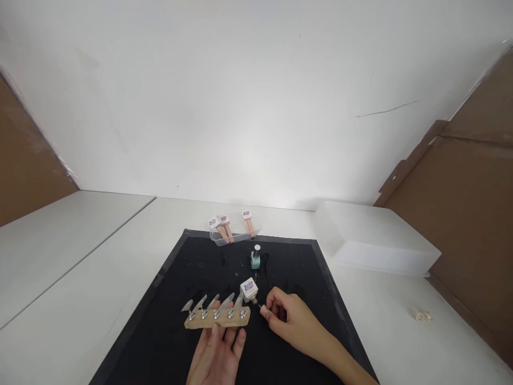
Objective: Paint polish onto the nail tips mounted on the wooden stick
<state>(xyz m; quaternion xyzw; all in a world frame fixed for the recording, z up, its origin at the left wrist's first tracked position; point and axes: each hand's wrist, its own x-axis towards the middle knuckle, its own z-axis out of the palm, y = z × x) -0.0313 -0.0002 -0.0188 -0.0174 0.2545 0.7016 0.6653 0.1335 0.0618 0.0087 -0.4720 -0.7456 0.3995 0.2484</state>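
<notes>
**Left hand [216, 353] grips wooden block [208, 322]; right hand [294, 319] pinches peach cap [263, 310]**

Left hand: palm up, fingers partly spread. The thumb presses the near face of the block; two fingertips show above its far edge. The remaining fingers lie loosely curled just below it. The block is held above the black mat [168, 305], near the lower middle of the view, and carries five metal stands [216, 315], each bearing a clear nail tip [227, 301].

Right hand: thumb and index finger are closed on the cap; the other fingers are curled inward. A thin, dark stem shows between the cap and the neck of the white bottle [249, 289]. Whether its end is inside the neck cannot be determined.

White bottle: tilted, neck toward the right hand, just beyond the block's right end. Its support cannot be determined.

Surroundings: a teal bottle [255, 261] stands upright farther back on the mat. Behind it, a clear tray [219, 243] holds three peach-capped bottles [250, 226].
</notes>
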